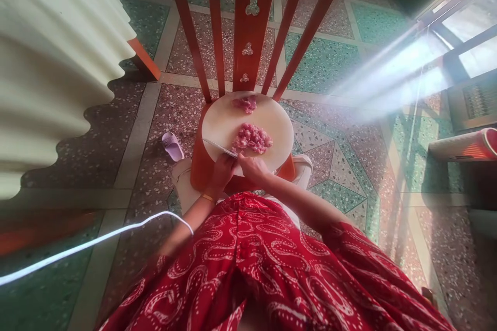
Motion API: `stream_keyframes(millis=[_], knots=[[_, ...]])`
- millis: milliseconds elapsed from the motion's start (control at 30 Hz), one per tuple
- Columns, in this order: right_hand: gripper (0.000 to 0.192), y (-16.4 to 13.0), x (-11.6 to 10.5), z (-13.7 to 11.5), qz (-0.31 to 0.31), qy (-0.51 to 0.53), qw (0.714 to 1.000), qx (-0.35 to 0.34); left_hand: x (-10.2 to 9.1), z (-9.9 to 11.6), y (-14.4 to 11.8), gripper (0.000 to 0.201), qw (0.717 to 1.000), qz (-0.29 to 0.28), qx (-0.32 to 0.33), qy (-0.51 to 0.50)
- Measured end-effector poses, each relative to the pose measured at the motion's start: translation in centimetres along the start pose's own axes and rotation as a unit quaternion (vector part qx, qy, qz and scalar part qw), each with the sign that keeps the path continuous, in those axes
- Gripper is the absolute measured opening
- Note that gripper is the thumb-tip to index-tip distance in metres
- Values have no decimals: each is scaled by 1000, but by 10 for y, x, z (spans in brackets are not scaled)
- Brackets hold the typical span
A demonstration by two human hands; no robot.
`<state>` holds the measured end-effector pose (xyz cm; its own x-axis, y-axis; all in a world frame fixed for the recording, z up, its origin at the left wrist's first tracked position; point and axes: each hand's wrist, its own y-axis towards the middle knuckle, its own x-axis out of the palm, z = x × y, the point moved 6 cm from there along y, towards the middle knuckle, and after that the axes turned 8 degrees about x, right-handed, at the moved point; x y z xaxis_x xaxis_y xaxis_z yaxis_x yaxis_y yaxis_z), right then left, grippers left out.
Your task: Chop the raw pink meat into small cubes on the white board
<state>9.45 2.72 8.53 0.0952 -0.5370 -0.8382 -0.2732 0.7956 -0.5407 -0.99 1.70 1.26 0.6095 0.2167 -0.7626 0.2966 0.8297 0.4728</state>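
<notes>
A round pale cutting board (209, 121) rests on the seat of a wooden chair in front of me. A mound of chopped raw meat (253, 138) lies at its middle, and a smaller lump of meat (247, 104) sits near its far edge. My right hand (253, 168) is closed around the handle end of a knife (218, 146), whose blade points left over the board's near edge. My left hand (223, 169) is closed against the knife beside my right hand; its fingertips are partly hidden.
The reddish-brown chair's (200, 170) slatted back rises beyond the board. A purple slipper (172, 146) lies on the patterned floor to the left. Pale cloth (50, 72) hangs at upper left, and a white cable (97, 240) crosses by my left forearm. A cylindrical container (462, 146) is at right.
</notes>
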Motion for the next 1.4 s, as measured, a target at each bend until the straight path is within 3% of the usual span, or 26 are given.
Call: stream_keyframes(millis=[167,233,500,633,800,867,967,1100,1400], knots=[[28,-28,6,58,-10,-45,997,63,-4,1,1,22,999,11,-3,-45],[26,-35,2,67,5,-53,996,78,-7,2,1,23,998,11,-9,-59],[24,-43,8,36,-35,-36,998,40,-7,5,-8,22,999,3,-13,-32],[28,-22,5,17,-52,-28,997,39,-1,0,-8,22,999,-13,-11,-27],[34,8,-9,-18,2,-4,1000,-23,-1,-1,-6,22,1000,-13,-6,-14],[35,5,-4,-9,-6,-11,1000,-23,-2,1,-5,23,1000,-19,-4,-16],[31,-11,7,28,-34,-37,999,9,-6,3,-5,23,999,-15,-14,-37],[28,-30,5,67,-2,-59,996,60,-10,6,-5,23,998,-5,-24,-59],[25,-32,9,28,-51,-32,998,31,-3,2,-8,19,1000,0,-17,-20]])
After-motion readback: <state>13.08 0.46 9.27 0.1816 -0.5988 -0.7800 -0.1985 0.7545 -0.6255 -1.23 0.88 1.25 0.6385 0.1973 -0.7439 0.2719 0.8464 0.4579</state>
